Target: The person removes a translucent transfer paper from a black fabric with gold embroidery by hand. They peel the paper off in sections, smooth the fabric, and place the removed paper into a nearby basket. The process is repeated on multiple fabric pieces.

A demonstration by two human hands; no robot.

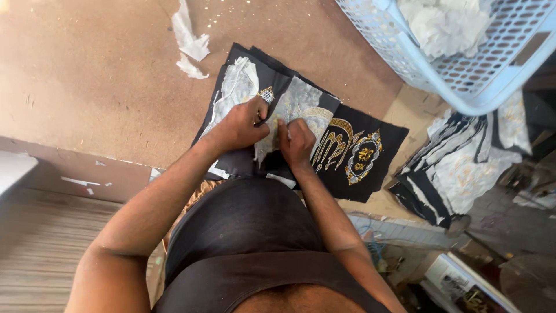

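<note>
Two hands were at work, the left hand (240,124) and the right hand (296,142). One light-blue laundry basket (463,87) stood at the table's (98,87) far corner. Two white paper scraps (190,43) lay on the bare board. One black embroidered cloth stack (353,153) sat under the hands, and a second pile (452,168) lay to the right, perhaps a dozen pieces, too bunched to count.

Soft even daylight, faint shadows, wide-angle bending at edges.
</note>
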